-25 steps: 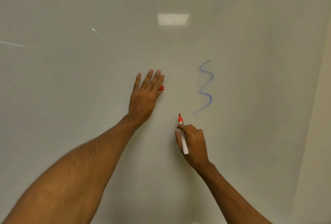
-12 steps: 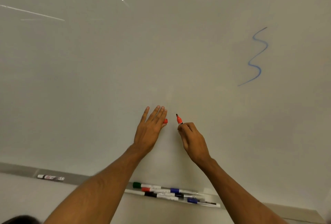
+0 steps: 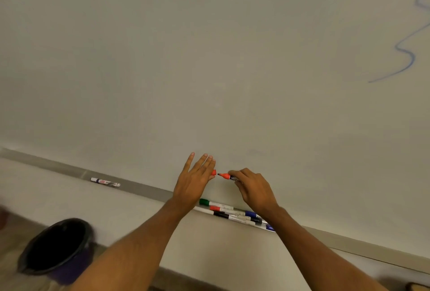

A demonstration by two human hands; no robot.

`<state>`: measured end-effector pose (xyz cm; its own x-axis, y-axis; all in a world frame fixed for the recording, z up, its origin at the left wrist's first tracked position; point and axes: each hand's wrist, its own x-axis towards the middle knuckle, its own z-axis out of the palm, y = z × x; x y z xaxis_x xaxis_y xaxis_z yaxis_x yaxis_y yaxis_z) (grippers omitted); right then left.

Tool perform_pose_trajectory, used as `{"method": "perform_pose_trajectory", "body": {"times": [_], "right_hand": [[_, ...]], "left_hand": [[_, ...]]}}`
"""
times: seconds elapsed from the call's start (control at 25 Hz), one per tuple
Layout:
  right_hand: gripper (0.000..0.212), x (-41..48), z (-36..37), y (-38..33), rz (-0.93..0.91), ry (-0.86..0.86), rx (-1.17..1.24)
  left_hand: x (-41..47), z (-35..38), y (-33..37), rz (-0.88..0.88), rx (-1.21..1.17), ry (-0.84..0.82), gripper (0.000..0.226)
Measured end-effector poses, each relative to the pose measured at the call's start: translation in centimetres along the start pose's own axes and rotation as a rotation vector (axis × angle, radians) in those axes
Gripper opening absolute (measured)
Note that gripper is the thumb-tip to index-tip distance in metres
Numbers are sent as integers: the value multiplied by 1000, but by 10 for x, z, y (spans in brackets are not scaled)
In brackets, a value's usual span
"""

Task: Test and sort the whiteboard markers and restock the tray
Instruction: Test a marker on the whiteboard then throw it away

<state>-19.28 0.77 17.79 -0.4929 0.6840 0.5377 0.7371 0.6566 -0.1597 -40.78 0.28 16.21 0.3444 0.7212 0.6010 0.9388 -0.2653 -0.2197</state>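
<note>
While both hands meet low against the whiteboard (image 3: 209, 57), toward 6 o'clock in my view, I count the items as follows.

Hands, two. The left hand (image 3: 195, 183) shows four straight fingers pointing to 12 o'clock. One red cap (image 3: 213, 172) pokes out at its index-finger side, at 3 o'clock of the hand. The thumb is hidden, so I cannot tell exactly how the cap is pinched. The right hand (image 3: 253, 191) curls its fingers around one red marker (image 3: 226, 176), uncapped, its dark tip pointing to 9 o'clock, just short of the cap and apart from it.

Tray markers, six by visible caps: one green (image 3: 204, 202), one red (image 3: 215, 208), two black (image 3: 221, 214) and two blue (image 3: 250, 213). They lie lengthwise and overlapping on the tray (image 3: 202, 209), at 6 o'clock of the hands. The right forearm covers their far ends, so the count is a minimum.

Separate marker, one: a lone marker (image 3: 105, 182) lies on the grey ledge (image 3: 58, 167) at 9 o'clock of the hands, well apart from the tray. Its cap colour is unclear.

Marks on the board, one: a blue squiggle (image 3: 404, 57) at 2 o'clock, cut by the frame edge.

Bins, one: a dark waste bin (image 3: 55, 247) stands on the floor at 8 o'clock.
</note>
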Motion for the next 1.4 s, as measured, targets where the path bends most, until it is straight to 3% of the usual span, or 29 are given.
{"method": "perform_pose_trajectory", "body": {"times": [0.16,0.44,0.68,1.08,1.4], "right_hand": [[35,9,14,-9,-79,-14,-3],[33,36,37,-9,-145,-121,105],[33,61,66,-24,-249,-191,197],[30,77,125,-108,-264,-338,424],[27,133,188,-211,-340,-504,473]], "left_hand": [[-11,4,-3,33,-51,-33,57],[-19,1,-11,-134,-136,-148,56],[-35,-4,-25,-282,-125,-325,18],[-106,-26,-79,-415,-24,-418,15],[-173,-34,-191,-436,76,-606,20]]}}
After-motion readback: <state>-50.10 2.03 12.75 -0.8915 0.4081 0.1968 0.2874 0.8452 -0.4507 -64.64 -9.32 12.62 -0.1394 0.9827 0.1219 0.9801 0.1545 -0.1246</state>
